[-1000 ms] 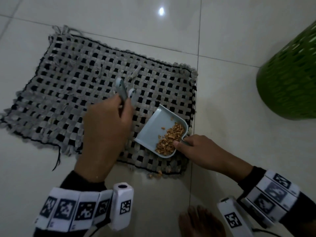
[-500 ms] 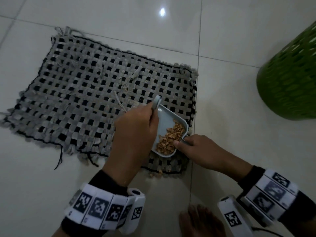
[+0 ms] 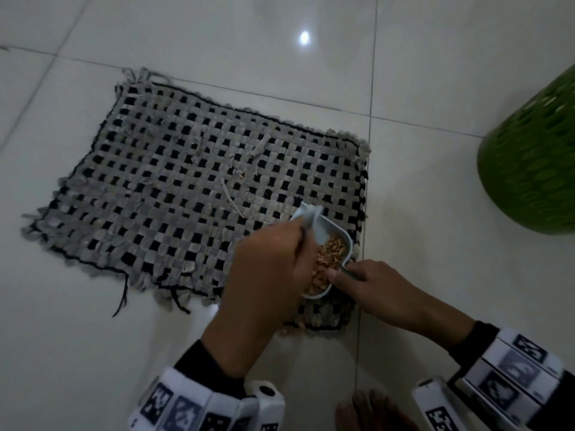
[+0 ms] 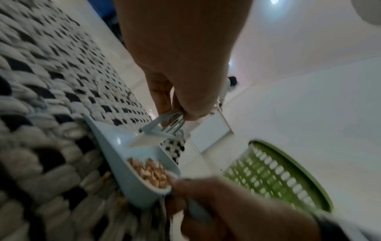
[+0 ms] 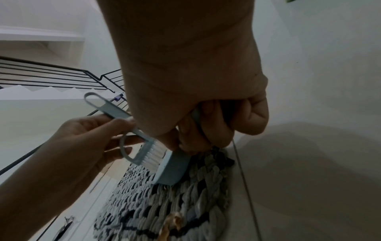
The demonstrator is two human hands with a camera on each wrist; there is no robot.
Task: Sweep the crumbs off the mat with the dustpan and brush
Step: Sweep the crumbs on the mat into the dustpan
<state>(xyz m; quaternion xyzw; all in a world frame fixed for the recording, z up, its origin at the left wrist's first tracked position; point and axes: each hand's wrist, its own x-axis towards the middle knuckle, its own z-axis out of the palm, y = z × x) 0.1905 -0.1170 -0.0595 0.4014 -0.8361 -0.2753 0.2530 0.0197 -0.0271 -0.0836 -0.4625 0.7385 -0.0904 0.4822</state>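
Observation:
A grey-and-black woven mat (image 3: 174,194) lies on the white tiled floor. At its near right corner sits a pale blue dustpan (image 3: 337,236), tilted and holding a heap of brown crumbs (image 3: 331,258). My right hand (image 3: 339,275) grips the pan's handle. My left hand (image 3: 298,244) pinches the handle of a small pale blue brush (image 3: 311,214), whose white bristles (image 5: 153,154) are inside the pan's mouth. A few crumbs (image 3: 298,326) lie at the mat's near edge, and a few more (image 3: 241,175) mid-mat. The wrist views show the brush (image 4: 163,128) over the dustpan (image 4: 115,151).
A green perforated basket (image 3: 535,169) stands on the floor to the right of the mat. A bare foot (image 3: 370,412) shows at the bottom edge. A black stair railing (image 5: 51,76) runs behind in the right wrist view. Bare tiles surround the mat.
My left hand has carried the brush rightwards from the middle of the mat into the dustpan's mouth. The right hand and the dustpan have stayed put.

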